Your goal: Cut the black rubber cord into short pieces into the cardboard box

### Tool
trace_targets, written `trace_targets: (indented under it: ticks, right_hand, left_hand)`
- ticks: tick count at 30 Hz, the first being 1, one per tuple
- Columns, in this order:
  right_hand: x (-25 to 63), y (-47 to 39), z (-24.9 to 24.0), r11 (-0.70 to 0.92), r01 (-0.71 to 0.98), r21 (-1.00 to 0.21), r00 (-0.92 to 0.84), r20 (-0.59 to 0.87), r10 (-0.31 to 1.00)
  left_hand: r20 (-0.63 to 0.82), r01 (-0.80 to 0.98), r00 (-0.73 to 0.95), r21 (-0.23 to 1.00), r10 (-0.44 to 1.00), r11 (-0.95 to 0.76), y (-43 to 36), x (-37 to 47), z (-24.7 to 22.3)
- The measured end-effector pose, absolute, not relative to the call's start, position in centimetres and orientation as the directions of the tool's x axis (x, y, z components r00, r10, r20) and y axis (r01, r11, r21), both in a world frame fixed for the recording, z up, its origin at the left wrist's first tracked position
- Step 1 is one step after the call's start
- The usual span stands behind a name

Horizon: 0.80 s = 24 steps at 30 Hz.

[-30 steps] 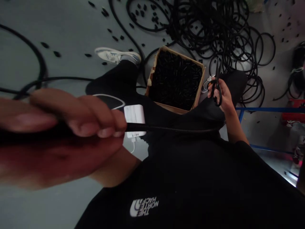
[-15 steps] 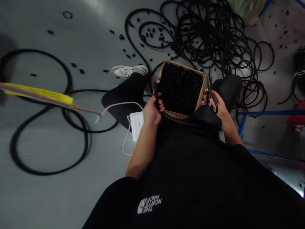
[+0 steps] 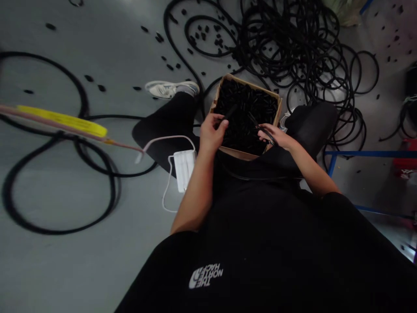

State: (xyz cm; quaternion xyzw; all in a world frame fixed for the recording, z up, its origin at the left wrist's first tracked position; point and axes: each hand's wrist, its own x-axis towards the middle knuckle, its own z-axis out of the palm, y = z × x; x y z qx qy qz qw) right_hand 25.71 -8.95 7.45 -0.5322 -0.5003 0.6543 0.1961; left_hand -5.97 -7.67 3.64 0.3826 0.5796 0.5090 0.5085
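Note:
Between my legs stands a cardboard box (image 3: 278, 114) filled with short black tube pieces (image 3: 239, 126). My left hand (image 3: 212, 132), over the box's left side, pinches a black tube (image 3: 230, 112) whose end points up and right above the pieces. Over the right part of the box, my right hand (image 3: 273, 135) is closed on dark-handled scissors (image 3: 269, 136). Their blades point up and left toward the middle of the box, dim against the black pieces. The scissors and the tube are apart.
A big tangle of black tubing (image 3: 293, 48) lies beyond the box. More loops (image 3: 114, 191) spread at the left. A white mask (image 3: 184, 169) hangs by my left forearm, near a blurred yellow-labelled strip (image 3: 61, 121). A blue frame (image 3: 371, 153) stands at the right.
My right hand has moved left with the scissors, from beside the box to over it. The tube in my left hand has tilted from upright toward the right, over the box. The view has shifted slightly.

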Motion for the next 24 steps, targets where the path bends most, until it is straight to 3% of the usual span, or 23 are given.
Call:
trace_targets:
  ticks: [3,9,15,19,24]
  right_hand:
    - [23.6,-7.7,5.7,-0.463,0.39,-0.796,-0.375,-0.597,0.709]
    - [21.9,-5.3,3.7,-0.395,0.49,-0.777,-0.439,-0.611,0.658]
    - [20.2,-4.4,3.9,-0.533,0.603,-0.594,-0.223,-0.766,0.603]
    - [19.5,-3.5,4.1,-0.496,0.641,-0.586,-0.225,-0.761,0.608]
    - [19.9,-2.9,2.8,-0.485,0.681,-0.549,-0.196,-0.774,0.601]
  left_hand:
    - [-0.279,0.008,-0.192,0.958,0.941,0.285,-9.4,-2.6,2.4]
    - [-0.296,0.186,-0.126,0.93,0.947,0.316,-10.5,-1.2,-0.6]
    - [-0.341,0.515,-0.02,0.802,0.94,0.302,-9.9,-1.0,-3.7]
    - [-0.402,0.571,-0.082,0.731,0.912,0.374,-7.8,-1.5,-5.7]
    - [-0.508,0.606,-0.041,0.672,0.86,0.426,-5.8,-1.1,-8.1]
